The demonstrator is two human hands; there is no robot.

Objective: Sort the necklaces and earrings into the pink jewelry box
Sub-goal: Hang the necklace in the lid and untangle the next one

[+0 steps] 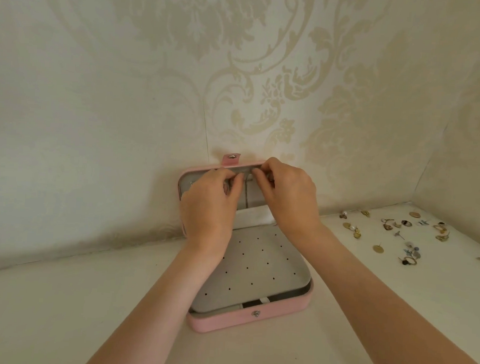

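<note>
Fingers of the left hand (210,197) and right hand (285,192) are curled together at the top of the raised lid (186,183), each set pinching one end of a thin necklace chain (246,192), which hangs down the lid's grey lining between the two hands. Whether the chain is already hooked onto the lid cannot be told; the fingertips hide the fastening.

The chain reads as very light, limp and liable to tangle or slip. It is best held at its ends, near the clasp, rather than along its hanging length, and is probably unsafe to tug.

The pink jewelry box (254,319) lies open on the tabletop (59,311), with its lid propped against the patterned wall (127,78) at the far side. In its near half sits a grey perforated panel (256,269), seemingly for stud posts and not yet bearing any.

Loose earrings (397,232) lie scattered on the tabletop to the far right, well apart from the box. They appear small, rigid and light. Each is best pinched singly at its body, keeping the post free.
</note>
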